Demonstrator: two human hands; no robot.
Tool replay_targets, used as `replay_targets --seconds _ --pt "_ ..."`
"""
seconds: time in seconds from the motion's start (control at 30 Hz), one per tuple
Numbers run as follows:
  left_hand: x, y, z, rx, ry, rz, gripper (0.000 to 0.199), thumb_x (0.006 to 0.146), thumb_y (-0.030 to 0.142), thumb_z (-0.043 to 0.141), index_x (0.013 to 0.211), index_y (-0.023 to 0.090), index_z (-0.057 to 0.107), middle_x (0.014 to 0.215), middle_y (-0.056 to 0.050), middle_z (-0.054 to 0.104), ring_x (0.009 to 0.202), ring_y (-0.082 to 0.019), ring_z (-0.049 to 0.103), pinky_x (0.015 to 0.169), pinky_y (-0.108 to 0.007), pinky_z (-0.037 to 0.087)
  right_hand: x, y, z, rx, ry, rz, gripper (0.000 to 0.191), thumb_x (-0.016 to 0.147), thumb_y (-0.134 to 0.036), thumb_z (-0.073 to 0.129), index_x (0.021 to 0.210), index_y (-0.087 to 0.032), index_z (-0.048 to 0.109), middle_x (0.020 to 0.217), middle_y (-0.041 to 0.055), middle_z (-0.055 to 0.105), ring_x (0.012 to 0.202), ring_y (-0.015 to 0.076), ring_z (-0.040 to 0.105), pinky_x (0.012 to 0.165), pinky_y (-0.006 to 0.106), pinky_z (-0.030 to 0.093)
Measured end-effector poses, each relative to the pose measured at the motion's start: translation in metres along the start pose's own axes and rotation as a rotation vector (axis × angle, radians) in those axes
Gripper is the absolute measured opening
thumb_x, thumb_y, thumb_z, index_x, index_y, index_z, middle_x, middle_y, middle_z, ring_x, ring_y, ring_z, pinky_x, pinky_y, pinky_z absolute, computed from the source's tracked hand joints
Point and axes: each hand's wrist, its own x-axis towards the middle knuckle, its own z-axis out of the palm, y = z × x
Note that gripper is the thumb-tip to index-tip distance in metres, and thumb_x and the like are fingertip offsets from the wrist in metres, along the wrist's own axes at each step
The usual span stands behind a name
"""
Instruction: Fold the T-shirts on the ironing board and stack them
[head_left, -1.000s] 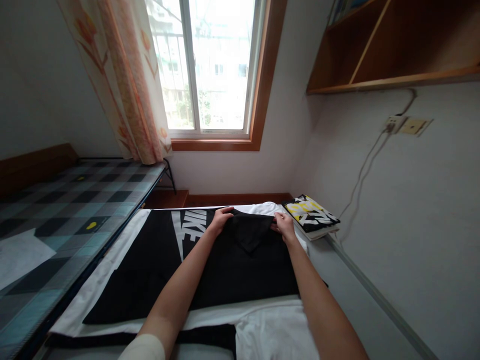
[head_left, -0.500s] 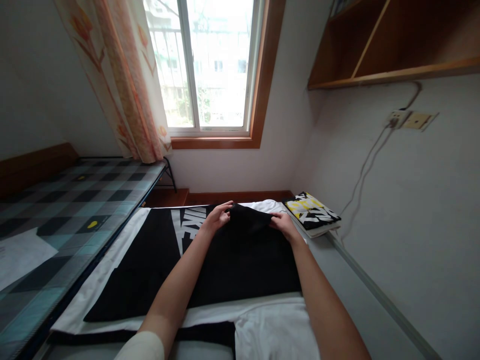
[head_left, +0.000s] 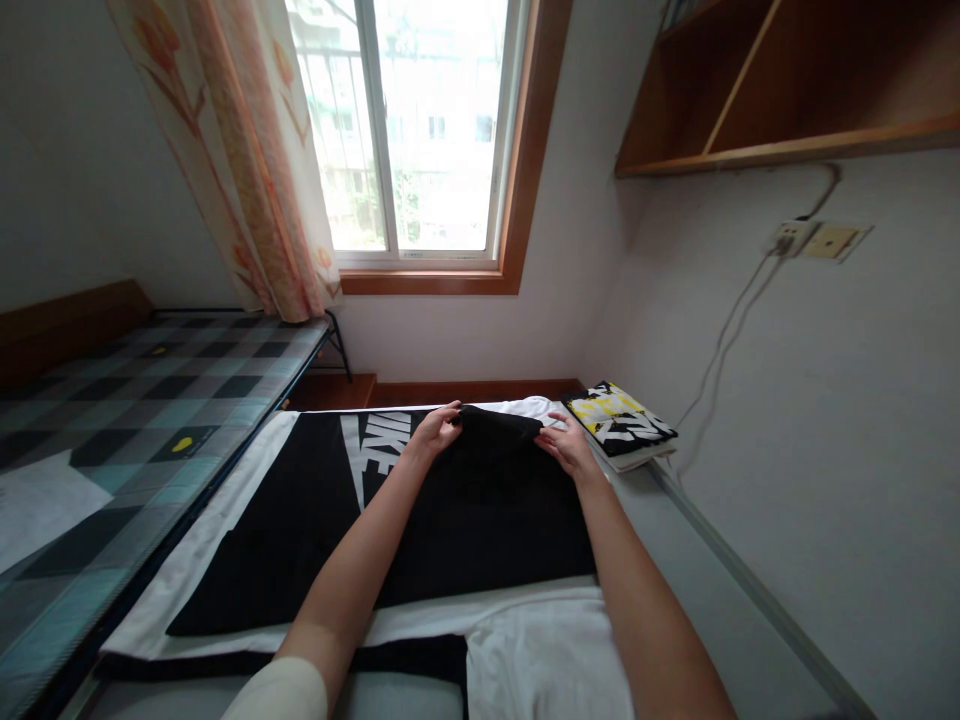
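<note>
A black T-shirt (head_left: pixel 487 540) with white block lettering lies spread over a white shirt (head_left: pixel 547 660) with black trim. My left hand (head_left: pixel 436 430) pinches the black shirt's far edge between thumb and fingers. To its right, my right hand (head_left: pixel 568 446) grips the same edge near the corner, its thumb and fingertips on the cloth and other fingers partly raised. Between my hands the black fabric is lifted into a small raised fold. My left forearm crosses over part of the lettering.
A folded black, white and yellow printed garment (head_left: pixel 621 420) sits by the right wall. On the left stands a bed with a checked mattress (head_left: pixel 247 365) and a sheet of paper (head_left: pixel 45 508). A wooden shelf (head_left: pixel 787 150) overhangs a socket (head_left: pixel 791 238) with hanging cables.
The fingers of my right hand have spread a little and shifted slightly left along the cloth's edge. My left hand keeps its hold; the view has moved slightly.
</note>
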Motion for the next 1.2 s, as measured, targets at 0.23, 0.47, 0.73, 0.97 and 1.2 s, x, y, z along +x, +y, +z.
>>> replay_targets --seconds 0.23,0.47,0.73,0.97,1.2 --pt "0.004 -0.007 -0.012 0.291 0.069 0.005 0.035 0.07 0.004 0.062 0.102 0.016 0.068 0.095 -0.007 0.069 0.078 -0.014 0.065 0.061 -0.021 0.05 -0.007 -0.01 -0.018 -0.296 -0.274 0.053 0.038 0.059 -0.001 0.07 0.092 -0.018 0.058 0.063 -0.0023 0.062 0.06 0.0154 0.065 0.06 0.029 0.059" --pt "0.003 -0.01 -0.021 0.508 0.121 0.035 0.039 0.064 0.016 0.075 0.103 0.017 0.07 0.093 -0.007 0.071 0.083 -0.019 0.066 0.063 -0.024 0.049 -0.005 -0.002 -0.002 -0.591 -0.143 -0.058 0.02 0.076 -0.025 0.067 0.093 -0.016 0.063 0.061 0.0001 0.065 0.05 0.0105 0.058 0.043 0.017 0.041" --pt "0.001 0.001 -0.031 0.7 -0.027 -0.006 0.063 0.051 0.017 0.086 0.111 0.017 0.067 0.079 -0.005 0.071 0.074 -0.022 0.067 0.059 -0.027 0.049 0.0 0.0 0.008 -0.397 -0.153 -0.356 0.031 0.063 -0.033 0.073 0.088 -0.016 0.07 0.063 -0.0019 0.06 0.061 0.0138 0.058 0.055 0.024 0.047" --pt "-0.001 0.007 -0.033 0.899 0.05 0.127 0.046 0.057 0.018 0.083 0.101 0.015 0.07 0.067 -0.002 0.065 0.066 -0.019 0.064 0.063 -0.029 0.05 0.0 0.0 0.008 -0.405 -0.135 -0.337 0.031 0.066 -0.032 0.072 0.092 -0.016 0.068 0.062 -0.0011 0.061 0.058 0.0141 0.059 0.054 0.025 0.051" --pt "-0.006 0.011 -0.014 1.096 0.116 0.458 0.028 0.061 0.021 0.08 0.087 0.019 0.071 0.092 -0.006 0.062 0.089 -0.021 0.06 0.081 -0.03 0.048 0.007 0.001 -0.003 -0.573 -0.174 -0.4 0.046 0.069 -0.008 0.058 0.113 -0.019 0.067 0.094 0.0044 0.072 0.081 0.0164 0.067 0.084 0.032 0.053"
